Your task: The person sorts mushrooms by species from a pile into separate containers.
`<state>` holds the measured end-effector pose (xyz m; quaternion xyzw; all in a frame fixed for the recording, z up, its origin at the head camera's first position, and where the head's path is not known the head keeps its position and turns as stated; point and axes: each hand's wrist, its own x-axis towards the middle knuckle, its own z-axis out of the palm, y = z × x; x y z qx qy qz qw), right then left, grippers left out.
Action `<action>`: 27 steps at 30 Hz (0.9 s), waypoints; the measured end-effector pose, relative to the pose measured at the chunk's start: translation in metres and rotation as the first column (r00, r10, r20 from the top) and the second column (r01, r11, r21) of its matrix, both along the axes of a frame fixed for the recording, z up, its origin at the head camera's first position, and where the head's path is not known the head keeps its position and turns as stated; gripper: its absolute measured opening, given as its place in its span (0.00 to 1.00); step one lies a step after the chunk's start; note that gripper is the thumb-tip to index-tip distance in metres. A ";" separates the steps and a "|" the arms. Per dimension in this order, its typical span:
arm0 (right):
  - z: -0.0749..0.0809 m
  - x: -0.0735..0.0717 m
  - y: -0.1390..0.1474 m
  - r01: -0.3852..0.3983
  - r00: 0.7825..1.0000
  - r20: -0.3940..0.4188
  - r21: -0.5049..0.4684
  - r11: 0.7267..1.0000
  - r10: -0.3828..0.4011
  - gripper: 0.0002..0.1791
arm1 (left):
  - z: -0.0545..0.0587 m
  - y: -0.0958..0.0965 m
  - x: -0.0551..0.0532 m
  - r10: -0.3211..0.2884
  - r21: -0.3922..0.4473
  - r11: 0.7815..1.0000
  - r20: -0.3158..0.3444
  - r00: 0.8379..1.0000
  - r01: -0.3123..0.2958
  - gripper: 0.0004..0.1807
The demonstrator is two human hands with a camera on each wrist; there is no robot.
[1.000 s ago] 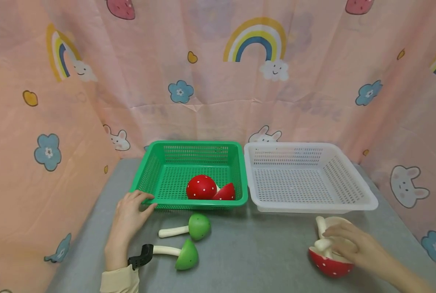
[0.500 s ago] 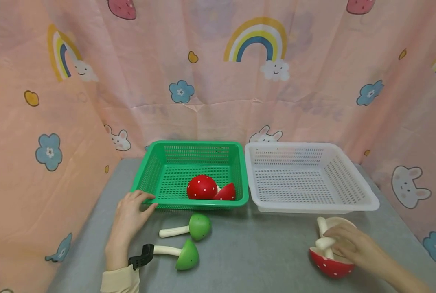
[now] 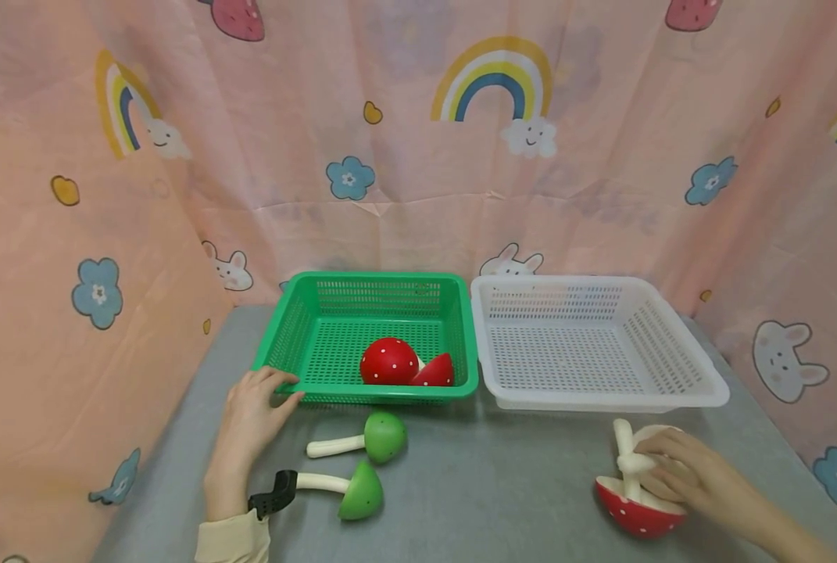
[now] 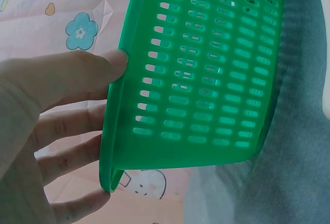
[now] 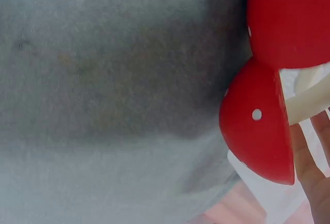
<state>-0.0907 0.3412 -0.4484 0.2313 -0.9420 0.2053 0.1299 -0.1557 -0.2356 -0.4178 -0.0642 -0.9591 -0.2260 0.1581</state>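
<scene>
Two red mushrooms lie at the right of the grey tabletop (image 3: 488, 489): nearer red mushroom (image 3: 639, 516), dome down, stem up; farther red mushroom (image 5: 258, 126), partly hidden by the right hand (image 3: 699, 473).

Right hand: fingers bent in over the pair; whether they pinch a stem or merely touch cannot be told.
Left hand (image 3: 248, 422): thumb and fingers pinching the near-left rim of the green basket (image 3: 383, 393).
Green basket, contents: two further red mushrooms (image 3: 388, 360).
Green mushrooms (image 3: 362, 493), two, on their sides before it.
White basket (image 3: 604, 399), just right of the green.

Hazards: the red stems cross in view and the caps crowd together, so lifting one could drag its neighbour; rounded domes would likely rock under a loose hold. A tug on the rim might slide the green basket. The black wristband (image 3: 273, 493) looks close enough to a green stem to knock it.

Edges: the white basket's near rim could catch a low-carried cap.
Room: grey surface between green and red pairs allows sideways travel.
</scene>
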 end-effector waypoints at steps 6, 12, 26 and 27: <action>0.010 0.002 0.004 0.000 1.000 -0.006 0.007 1.000 0.000 0.23 | -0.001 0.000 0.000 -0.004 0.002 1.000 -0.006 1.000 0.004 0.12; 0.021 0.006 0.006 0.015 0.999 0.032 0.039 0.999 -0.016 0.21 | 0.000 0.000 0.000 0.000 -0.002 1.000 -0.006 1.000 0.000 0.12; 0.052 0.007 -0.014 -0.011 0.991 0.134 0.058 0.998 0.003 0.21 | 0.000 0.000 0.000 0.002 -0.007 1.000 -0.008 1.000 -0.003 0.12; 0.055 0.006 -0.016 0.000 0.985 0.169 0.066 0.998 -0.011 0.20 | -0.001 0.000 -0.001 0.002 -0.008 1.000 -0.007 1.000 -0.002 0.12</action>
